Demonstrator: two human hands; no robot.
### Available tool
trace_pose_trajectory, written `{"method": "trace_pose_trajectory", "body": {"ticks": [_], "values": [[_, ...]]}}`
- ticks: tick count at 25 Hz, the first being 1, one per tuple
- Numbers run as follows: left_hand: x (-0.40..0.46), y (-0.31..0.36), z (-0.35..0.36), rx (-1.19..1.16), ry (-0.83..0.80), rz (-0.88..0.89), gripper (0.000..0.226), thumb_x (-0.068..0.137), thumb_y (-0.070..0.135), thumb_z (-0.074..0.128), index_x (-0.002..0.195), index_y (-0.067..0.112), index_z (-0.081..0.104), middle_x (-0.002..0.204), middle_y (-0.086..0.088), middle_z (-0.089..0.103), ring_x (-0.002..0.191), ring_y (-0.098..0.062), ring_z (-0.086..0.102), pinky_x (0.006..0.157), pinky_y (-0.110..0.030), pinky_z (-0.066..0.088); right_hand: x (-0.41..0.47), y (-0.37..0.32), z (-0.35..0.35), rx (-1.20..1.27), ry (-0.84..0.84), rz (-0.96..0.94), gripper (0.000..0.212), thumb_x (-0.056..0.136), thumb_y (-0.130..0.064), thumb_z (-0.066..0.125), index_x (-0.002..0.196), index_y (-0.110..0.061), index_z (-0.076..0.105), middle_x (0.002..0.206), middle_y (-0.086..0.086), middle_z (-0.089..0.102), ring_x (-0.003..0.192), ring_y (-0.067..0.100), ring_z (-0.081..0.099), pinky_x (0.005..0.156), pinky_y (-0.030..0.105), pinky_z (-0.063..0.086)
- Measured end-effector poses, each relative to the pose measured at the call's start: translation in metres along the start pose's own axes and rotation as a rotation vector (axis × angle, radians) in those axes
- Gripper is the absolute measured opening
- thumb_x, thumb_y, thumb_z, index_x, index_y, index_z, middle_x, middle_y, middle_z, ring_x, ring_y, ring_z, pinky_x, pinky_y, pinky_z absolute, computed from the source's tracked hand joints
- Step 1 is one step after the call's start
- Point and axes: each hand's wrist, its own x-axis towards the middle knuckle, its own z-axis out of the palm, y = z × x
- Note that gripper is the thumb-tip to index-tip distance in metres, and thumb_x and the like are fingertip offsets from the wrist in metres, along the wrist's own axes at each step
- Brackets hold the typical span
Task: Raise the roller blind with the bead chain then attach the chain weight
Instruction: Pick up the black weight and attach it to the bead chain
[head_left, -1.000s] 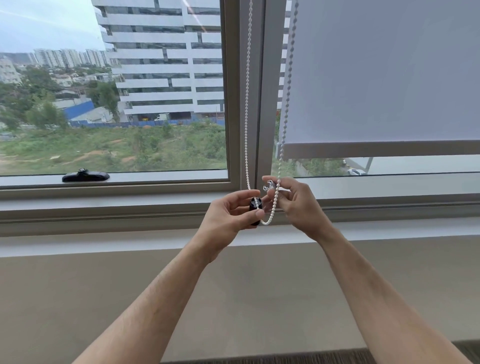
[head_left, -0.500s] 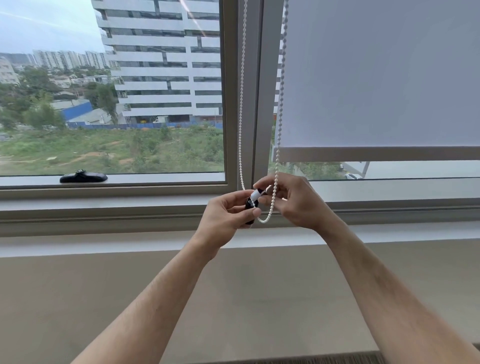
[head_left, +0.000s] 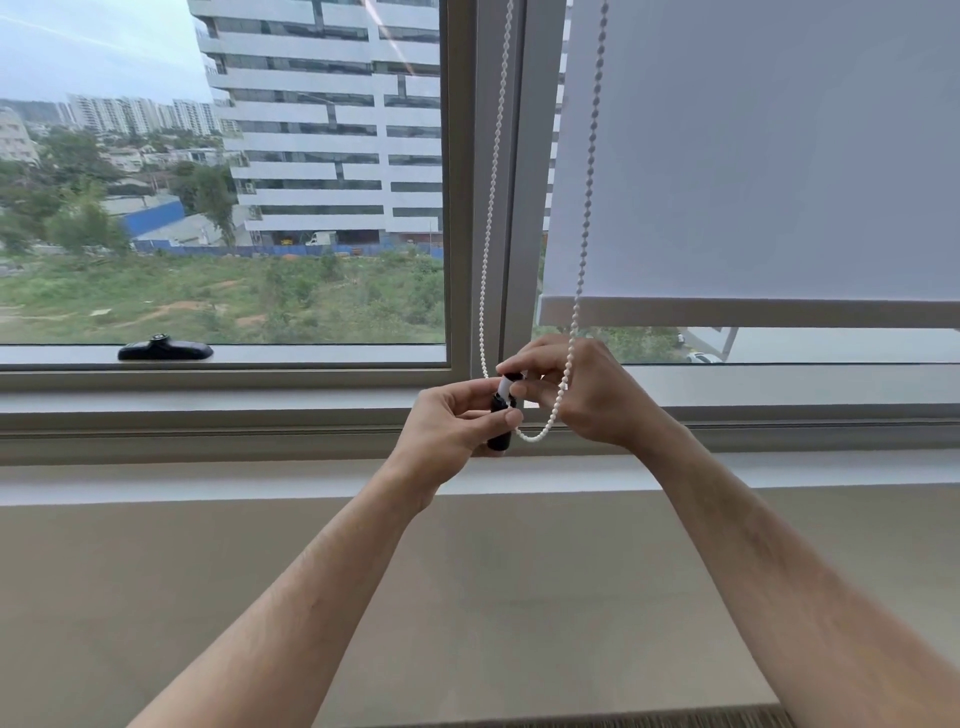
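A white roller blind (head_left: 753, 156) covers most of the right window pane, its bottom bar (head_left: 753, 313) a little above the sill. The white bead chain (head_left: 491, 182) hangs in two strands beside the window post and loops low between my hands. My left hand (head_left: 452, 421) grips a small black chain weight (head_left: 502, 436) with a white piece at its top. My right hand (head_left: 587, 389) pinches the chain and the top of the weight. The exact join between chain and weight is hidden by my fingers.
A black window handle (head_left: 165, 349) lies on the left pane's lower frame. The grey window post (head_left: 488, 182) stands between the panes. Below runs a pale sill (head_left: 208, 478) and a beige wall. Buildings and greenery show outside.
Both hands stayed at the chain's low loop. My right fingers shifted onto the top of the weight, where a white piece has come into sight. The view drifted slightly.
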Motion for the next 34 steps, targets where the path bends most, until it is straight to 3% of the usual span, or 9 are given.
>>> {"method": "trace_pose_trajectory", "body": {"ticks": [2,10,19,27,31,34], "values": [[-0.001,0.002,0.001,0.0,-0.014,-0.007,0.027,0.078,0.014,0.08,0.105,0.019,0.075,0.083,-0.007,0.071,0.069,-0.019,0.063,0.08,-0.045,0.058,0.002,-0.001,0.0,-0.004,-0.009,0.001,0.019,0.085,-0.008,0.074,0.104,-0.009,0.077,0.093,-0.004,0.068,0.081,-0.005,0.062,0.075,0.008,0.042],[-0.005,0.005,0.0,-0.009,-0.009,-0.04,0.026,0.078,0.013,0.08,0.104,0.015,0.075,0.09,-0.008,0.073,0.071,-0.017,0.066,0.071,-0.036,0.06,0.006,-0.006,-0.003,-0.001,-0.102,0.023,0.017,0.085,-0.014,0.076,0.102,-0.012,0.078,0.091,-0.006,0.068,0.08,0.0,0.063,0.073,0.01,0.044],[-0.003,0.001,0.0,-0.016,-0.028,-0.086,0.029,0.077,0.011,0.081,0.105,0.013,0.075,0.089,-0.007,0.074,0.074,-0.017,0.068,0.068,-0.038,0.06,0.006,-0.005,-0.002,-0.046,-0.149,0.01,0.015,0.08,-0.005,0.079,0.094,-0.012,0.08,0.089,-0.003,0.068,0.08,0.01,0.067,0.072,0.009,0.048],[-0.006,0.004,-0.011,-0.002,-0.149,-0.074,0.036,0.083,0.005,0.073,0.119,0.01,0.068,0.104,-0.015,0.07,0.084,-0.023,0.068,0.078,-0.044,0.06,0.009,0.001,-0.003,0.008,-0.169,0.063,0.013,0.081,-0.014,0.08,0.094,-0.013,0.079,0.084,-0.011,0.07,0.078,0.003,0.067,0.071,0.013,0.049],[-0.007,0.003,-0.011,0.09,-0.047,-0.054,0.042,0.082,-0.005,0.071,0.12,0.012,0.063,0.1,-0.019,0.07,0.08,-0.024,0.068,0.07,-0.044,0.062,0.009,0.003,0.004,0.067,-0.19,0.101,0.017,0.08,-0.01,0.08,0.097,-0.009,0.077,0.08,-0.011,0.071,0.075,-0.002,0.067,0.07,0.011,0.049],[-0.007,0.003,-0.011,0.141,0.039,-0.021,0.039,0.078,-0.004,0.076,0.109,0.017,0.064,0.087,-0.008,0.074,0.069,-0.017,0.069,0.064,-0.042,0.061,0.008,0.003,0.01,0.044,-0.163,0.102,0.019,0.079,-0.006,0.078,0.097,-0.01,0.075,0.081,-0.005,0.074,0.077,0.005,0.07,0.07,0.017,0.053]]}}
